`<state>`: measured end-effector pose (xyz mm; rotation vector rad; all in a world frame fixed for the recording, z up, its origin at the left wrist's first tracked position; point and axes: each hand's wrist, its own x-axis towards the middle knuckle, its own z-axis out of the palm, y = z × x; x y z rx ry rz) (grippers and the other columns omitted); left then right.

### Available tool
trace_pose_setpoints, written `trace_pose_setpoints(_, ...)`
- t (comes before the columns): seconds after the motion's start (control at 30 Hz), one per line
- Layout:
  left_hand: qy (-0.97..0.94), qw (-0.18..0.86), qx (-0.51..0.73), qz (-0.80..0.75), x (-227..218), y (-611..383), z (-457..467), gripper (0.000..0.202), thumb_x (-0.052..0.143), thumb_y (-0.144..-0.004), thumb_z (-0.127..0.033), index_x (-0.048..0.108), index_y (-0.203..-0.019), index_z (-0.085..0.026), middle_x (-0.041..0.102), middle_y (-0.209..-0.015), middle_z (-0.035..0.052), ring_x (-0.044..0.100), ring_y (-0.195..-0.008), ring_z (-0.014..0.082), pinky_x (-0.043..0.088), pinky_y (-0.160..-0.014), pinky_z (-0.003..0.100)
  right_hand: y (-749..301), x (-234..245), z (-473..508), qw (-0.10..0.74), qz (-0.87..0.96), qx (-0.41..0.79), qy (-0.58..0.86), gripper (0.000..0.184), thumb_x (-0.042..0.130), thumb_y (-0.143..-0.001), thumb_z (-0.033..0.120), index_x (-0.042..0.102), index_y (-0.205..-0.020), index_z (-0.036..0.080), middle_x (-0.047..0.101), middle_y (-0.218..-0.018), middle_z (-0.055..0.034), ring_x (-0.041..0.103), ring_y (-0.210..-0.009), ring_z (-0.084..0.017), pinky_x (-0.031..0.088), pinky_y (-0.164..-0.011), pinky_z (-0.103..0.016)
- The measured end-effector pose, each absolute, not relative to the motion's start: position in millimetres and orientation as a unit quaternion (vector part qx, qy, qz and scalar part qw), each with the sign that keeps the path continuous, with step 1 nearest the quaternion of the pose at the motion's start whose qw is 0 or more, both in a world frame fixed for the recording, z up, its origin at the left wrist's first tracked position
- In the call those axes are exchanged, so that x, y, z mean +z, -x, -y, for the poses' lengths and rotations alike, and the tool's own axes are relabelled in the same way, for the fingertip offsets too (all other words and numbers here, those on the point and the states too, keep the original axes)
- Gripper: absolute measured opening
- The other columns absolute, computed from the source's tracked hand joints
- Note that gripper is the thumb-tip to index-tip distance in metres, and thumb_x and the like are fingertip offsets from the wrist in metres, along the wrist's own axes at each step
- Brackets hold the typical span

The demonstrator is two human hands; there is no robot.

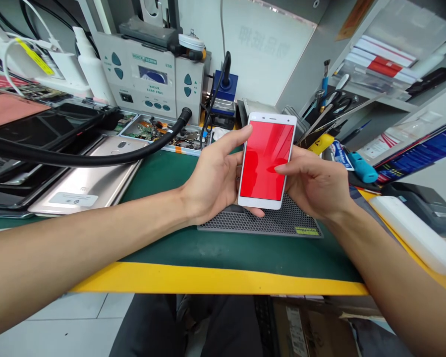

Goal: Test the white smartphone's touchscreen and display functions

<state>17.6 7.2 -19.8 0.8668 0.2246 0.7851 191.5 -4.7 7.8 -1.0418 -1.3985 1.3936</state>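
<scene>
A white smartphone (pixel 262 161) with a plain red screen is held upright above the bench, tilted slightly. My left hand (pixel 217 178) grips it along its left edge, the thumb near the upper corner and a fingertip showing below the bottom edge. My right hand (pixel 315 181) holds the right edge, its thumb lying over the screen; the other fingers are hidden behind the phone. Beneath the phone lies a dark perforated mat (pixel 260 225) with a yellow label.
A grey soldering station (pixel 152 74) stands behind, its thick black hose (pixel 134 157) crossing the left side. Several phones and panels (pixel 89 173) are stacked at left near a parts tray (pixel 159 131). Tools (pixel 330 104) stand at right. A yellow strip (pixel 223 278) edges the green bench.
</scene>
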Motion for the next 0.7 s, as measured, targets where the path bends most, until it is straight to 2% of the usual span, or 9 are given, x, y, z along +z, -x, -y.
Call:
trace_pose_setpoints(0.13, -0.418, 0.819, 0.373, -0.124, -18.0, -18.3, -5.4, 0.057, 0.027, -0.093, -0.057, 0.055, -0.128, -0.020, 0.066, -0.111, 0.0072, 0.065, -0.102, 0.0306, 0.060, -0.066, 0.036, -192.2, 7.1, 4.2, 0.449, 0.561, 0.566, 0.405, 0.032, 0.058, -0.075, 0.016, 0.064, -0.107, 0.020, 0.070, -0.116, -0.0056, 0.064, -0.108, -0.033, 0.058, -0.077, -0.044)
trace_pose_setpoints(0.27, -0.413, 0.818, 0.378, -0.133, -15.3, -19.1, -3.5, 0.058, 0.034, -0.091, -0.059, 0.054, -0.127, -0.019, 0.067, -0.111, 0.0092, 0.064, -0.102, 0.0306, 0.060, -0.067, 0.035, -193.0, 5.7, 3.3, 0.460, 0.560, 0.563, 0.397, 0.028, 0.060, -0.075, 0.016, 0.066, -0.102, 0.020, 0.071, -0.113, -0.0052, 0.064, -0.108, -0.033, 0.057, -0.081, -0.046)
trace_pose_setpoints(0.43, -0.410, 0.820, 0.376, -0.133, -14.9, -18.8, -3.3, 0.055, 0.036, -0.091, -0.058, 0.056, -0.125, -0.021, 0.068, -0.104, 0.0079, 0.065, -0.100, 0.0299, 0.060, -0.068, 0.035, -192.9, 6.4, 3.7, 0.462, 0.562, 0.555, 0.402, 0.024, 0.061, -0.076, 0.021, 0.067, -0.099, 0.021, 0.072, -0.110, -0.0048, 0.066, -0.105, -0.033, 0.057, -0.079, -0.046)
trace_pose_setpoints(0.63, -0.410, 0.823, 0.374, -0.124, -18.0, -18.8, -5.2, 0.056, 0.033, -0.091, -0.059, 0.059, -0.121, -0.019, 0.069, -0.097, 0.0084, 0.065, -0.096, 0.0289, 0.059, -0.066, 0.034, -189.9, 8.0, 6.4, 0.414, 0.615, 0.505, 0.442, 0.022, 0.070, -0.076, 0.029, 0.068, -0.096, 0.021, 0.074, -0.084, -0.0034, 0.070, -0.074, -0.025, 0.056, -0.062, -0.036)
trace_pose_setpoints(0.7, -0.410, 0.824, 0.373, -0.122, -18.7, -19.0, -5.8, 0.057, 0.032, -0.092, -0.060, 0.059, -0.119, -0.018, 0.069, -0.095, 0.0090, 0.066, -0.094, 0.0285, 0.058, -0.066, 0.034, -189.6, 7.7, 6.5, 0.408, 0.629, 0.490, 0.444, 0.022, 0.072, -0.075, 0.027, 0.068, -0.095, 0.021, 0.073, -0.083, -0.0027, 0.068, -0.068, -0.023, 0.055, -0.058, -0.034)
